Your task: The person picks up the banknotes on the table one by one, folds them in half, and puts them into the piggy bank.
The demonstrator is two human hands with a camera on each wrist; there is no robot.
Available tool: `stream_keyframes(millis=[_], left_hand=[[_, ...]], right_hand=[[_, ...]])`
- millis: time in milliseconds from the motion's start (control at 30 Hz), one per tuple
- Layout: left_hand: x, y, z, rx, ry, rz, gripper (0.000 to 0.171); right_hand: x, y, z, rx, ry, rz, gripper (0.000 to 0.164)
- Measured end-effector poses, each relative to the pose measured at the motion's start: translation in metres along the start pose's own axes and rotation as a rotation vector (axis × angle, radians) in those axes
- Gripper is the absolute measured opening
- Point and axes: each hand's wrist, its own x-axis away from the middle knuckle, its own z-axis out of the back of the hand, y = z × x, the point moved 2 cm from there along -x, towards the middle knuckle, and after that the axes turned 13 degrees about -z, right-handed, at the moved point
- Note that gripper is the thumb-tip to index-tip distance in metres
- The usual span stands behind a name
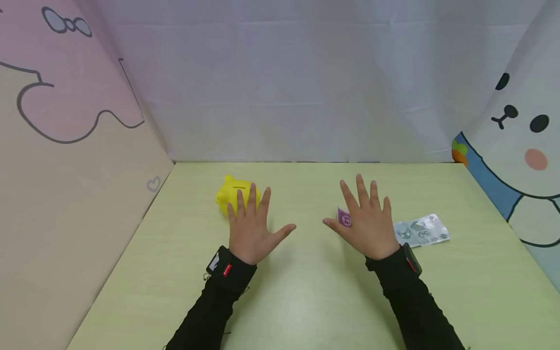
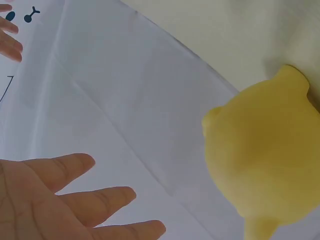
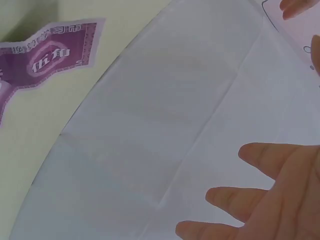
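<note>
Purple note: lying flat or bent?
Bent: in the right wrist view, the purple note shows wavy edges, its left part angling away.

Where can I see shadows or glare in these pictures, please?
Head view: faint shadows by both sleeves on the table, pale glare between them; left wrist view: soft shadow beside the yellow piggy bank; right wrist view: dim shadow beside the purple banknote.

Head camera faces forward and down, tabletop at lower frame. Wrist cameras look from closer, tilted; both share white backdrop mid-frame.
</note>
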Motion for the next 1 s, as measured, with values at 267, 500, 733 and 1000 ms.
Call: stream_keyframes(millis=[267, 500, 733, 1000], left_hand=[[-0.004, 0.009, -0.001, 0.082, 0.052, -0.062, 0.096], [-0.009, 0.021, -0.004, 0.256, 0.061, -0.134, 0.081], [-0.015, 0.033, -0.013, 0.398, 0.03, -0.132, 0.073], [-0.023, 0.039, -0.029, 0.54, -0.069, -0.085, 0.066]], right_hand=[[-0.003, 0.017, 0.003, -0.038, 0.129, 0.03, 0.086], [-0.005, 0.035, 0.005, -0.155, 0.116, 0.022, 0.075], [-0.005, 0.057, 0.002, -0.302, 0.026, -0.034, 0.069], [-0.006, 0.075, 0.0, -0.358, -0.089, -0.086, 0.067]])
